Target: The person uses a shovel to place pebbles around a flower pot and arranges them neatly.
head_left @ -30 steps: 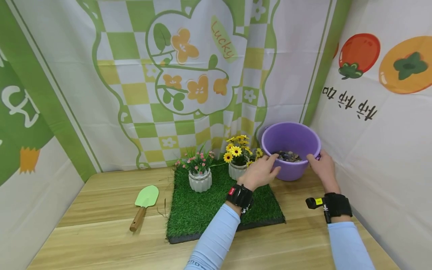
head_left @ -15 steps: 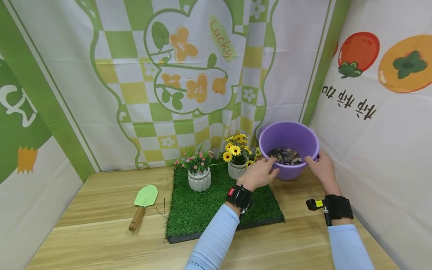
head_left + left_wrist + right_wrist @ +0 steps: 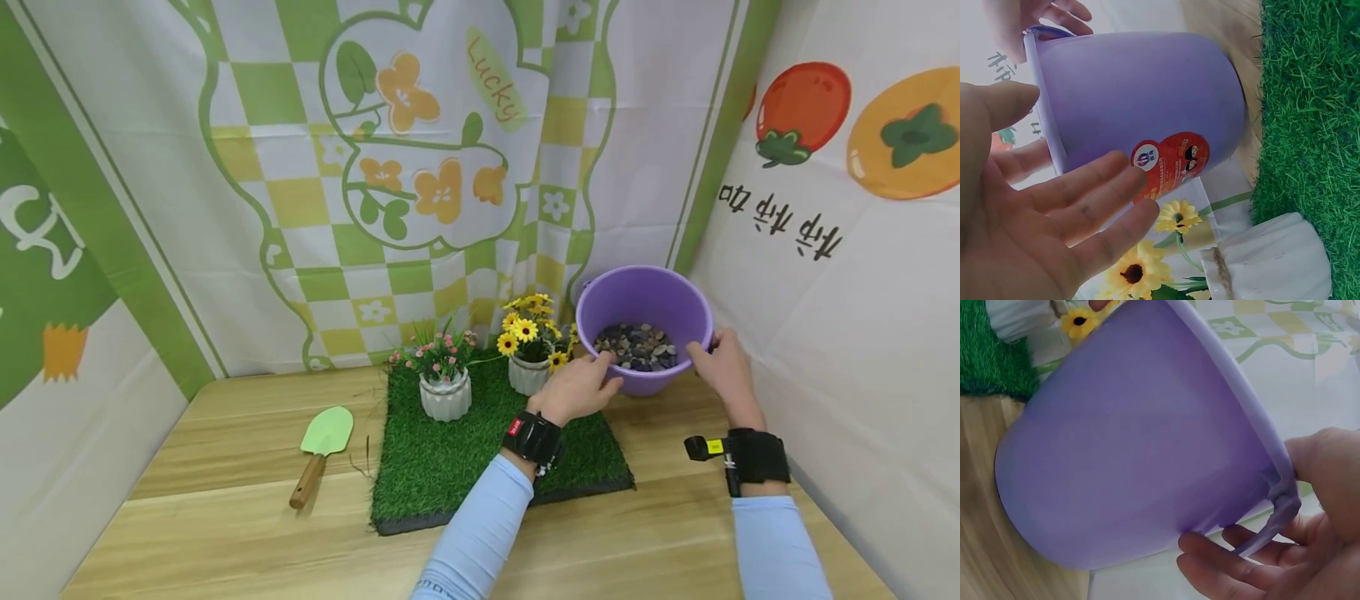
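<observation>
A purple bucket (image 3: 651, 300) with small stones (image 3: 637, 346) in it stands at the back right, its mouth towards me in the head view. My left hand (image 3: 573, 387) touches the near left of its rim, a finger reaching over it. The other fingers extend fairly straight along the outside, beside a red sticker (image 3: 1179, 156) in the left wrist view. My right hand (image 3: 723, 365) grips the right side, thumb on the rim and fingers around the bucket's handle (image 3: 1266, 528) in the right wrist view.
An artificial grass mat (image 3: 442, 475) bears a pink-flowered pot (image 3: 446, 398) and a yellow-flowered pot (image 3: 528, 375), close to my left hand. A green trowel (image 3: 327, 431) lies left on the wooden table (image 3: 225, 517). Printed cloth walls (image 3: 637, 150) stand behind and at both sides.
More of the stones shows inside the bucket, spread wider across its bottom. The rim has risen slightly in the head view. Both hands have stayed at the rim.
</observation>
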The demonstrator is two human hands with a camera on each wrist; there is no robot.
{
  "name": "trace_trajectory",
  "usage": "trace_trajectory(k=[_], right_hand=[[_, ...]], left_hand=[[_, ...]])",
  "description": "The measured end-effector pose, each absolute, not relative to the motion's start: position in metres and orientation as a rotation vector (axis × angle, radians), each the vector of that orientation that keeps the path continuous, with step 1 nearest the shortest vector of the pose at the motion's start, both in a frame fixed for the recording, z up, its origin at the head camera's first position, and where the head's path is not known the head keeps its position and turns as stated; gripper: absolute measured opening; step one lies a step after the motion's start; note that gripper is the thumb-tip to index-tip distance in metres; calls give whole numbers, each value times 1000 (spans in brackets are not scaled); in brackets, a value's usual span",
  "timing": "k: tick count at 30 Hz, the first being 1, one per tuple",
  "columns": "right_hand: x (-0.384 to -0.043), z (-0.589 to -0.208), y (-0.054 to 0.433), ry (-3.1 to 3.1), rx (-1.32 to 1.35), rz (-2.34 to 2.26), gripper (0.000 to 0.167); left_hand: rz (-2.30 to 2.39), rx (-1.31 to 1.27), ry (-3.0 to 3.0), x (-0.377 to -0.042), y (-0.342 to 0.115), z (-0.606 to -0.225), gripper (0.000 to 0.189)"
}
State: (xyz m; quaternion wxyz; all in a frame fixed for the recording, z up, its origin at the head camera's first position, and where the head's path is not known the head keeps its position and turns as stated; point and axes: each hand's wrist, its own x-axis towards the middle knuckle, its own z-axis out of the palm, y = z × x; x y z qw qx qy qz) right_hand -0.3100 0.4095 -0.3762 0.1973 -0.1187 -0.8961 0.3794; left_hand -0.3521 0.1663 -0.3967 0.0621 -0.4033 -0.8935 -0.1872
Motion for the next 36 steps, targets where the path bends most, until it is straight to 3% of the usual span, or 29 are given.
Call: trace_trajectory(k=[5, 16, 28, 36], right_hand=[[-312, -374, 415, -2488, -349, 1041, 36], [-318, -377, 419, -2376, -239, 1491, 36], [-322, -385, 410, -2103, -439, 1670, 22], [-327, -386, 405, -1942, -453, 1769, 25]], left_hand=[[-590, -1197, -2739, -350, 167, -398, 41], [-628, -1205, -2761, -342, 163, -404, 43], [-675, -1180, -2839, -342, 160, -415, 65], [-663, -1209, -2802, -343, 160, -414, 64]])
